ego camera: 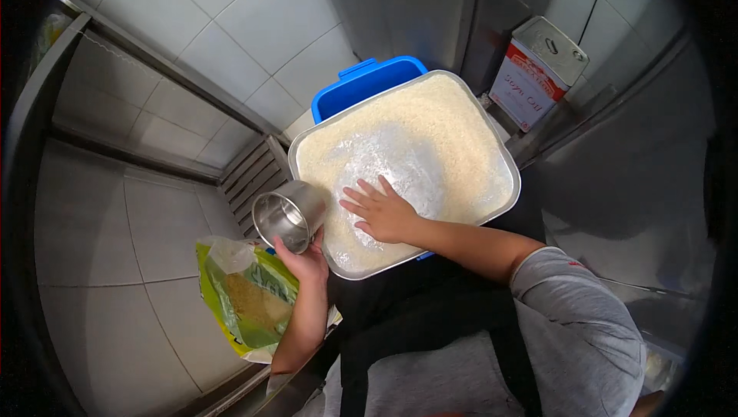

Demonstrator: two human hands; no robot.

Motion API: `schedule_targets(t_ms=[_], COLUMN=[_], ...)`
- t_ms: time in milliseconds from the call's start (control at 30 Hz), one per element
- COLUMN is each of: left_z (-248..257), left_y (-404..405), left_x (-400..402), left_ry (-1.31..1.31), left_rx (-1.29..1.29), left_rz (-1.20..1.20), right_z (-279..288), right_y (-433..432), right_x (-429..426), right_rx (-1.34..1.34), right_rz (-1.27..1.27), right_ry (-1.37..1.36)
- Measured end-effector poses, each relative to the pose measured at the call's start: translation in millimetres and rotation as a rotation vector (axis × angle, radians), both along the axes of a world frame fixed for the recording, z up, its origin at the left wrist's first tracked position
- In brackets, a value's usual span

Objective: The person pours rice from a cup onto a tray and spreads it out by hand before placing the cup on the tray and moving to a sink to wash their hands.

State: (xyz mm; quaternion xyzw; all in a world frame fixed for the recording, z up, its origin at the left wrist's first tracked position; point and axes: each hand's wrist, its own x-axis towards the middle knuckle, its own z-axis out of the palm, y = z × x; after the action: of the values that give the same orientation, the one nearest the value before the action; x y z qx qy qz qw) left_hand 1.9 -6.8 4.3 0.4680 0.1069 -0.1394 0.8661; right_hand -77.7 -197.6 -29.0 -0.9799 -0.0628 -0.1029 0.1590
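Note:
A rectangular metal tray [515, 187] holds pale crumbs with a heap of white powder [409, 169] in the middle. My right hand [380, 209] rests palm down on the powder with its fingers spread, holding nothing. At the tray's left edge my left hand [304, 258] grips a round stainless steel container [308, 205], tilted so that its open mouth faces me; it looks empty inside. Below it, beside my left forearm, stands an open green and yellow plastic bag [253, 301] with tan crumbs in it.
A blue plastic bin [369, 85] shows from under the tray's far edge. A soy oil tin [527, 80] stands at the upper right near a metal panel [628, 186]. Dark slats [248, 178] and a metal frame lie to the left, against a tiled wall [173, 7].

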Motion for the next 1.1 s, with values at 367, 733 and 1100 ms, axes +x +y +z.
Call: schedule_targets(t_ms=[367, 733, 1100], left_z=[2.0, -3.8, -10.8], left_y=[-1.7, 2.2, 5.2], left_x=[-5.5, 3.1, 3.2], left_ry=[0.046, 0.037, 0.053], left_rx=[-0.002, 0.024, -0.052], left_rz=[0.017, 0.046, -0.008], right_z=[-8.8, 3.5, -5.8], right_y=[-103.1, -14.2, -83.4], right_x=[8.9, -23.3, 43.2], right_rx=[-0.077, 0.026, 0.006], right_rz=[-0.245, 0.021, -0.037], right_ry=[0.13, 0.248, 0.084])
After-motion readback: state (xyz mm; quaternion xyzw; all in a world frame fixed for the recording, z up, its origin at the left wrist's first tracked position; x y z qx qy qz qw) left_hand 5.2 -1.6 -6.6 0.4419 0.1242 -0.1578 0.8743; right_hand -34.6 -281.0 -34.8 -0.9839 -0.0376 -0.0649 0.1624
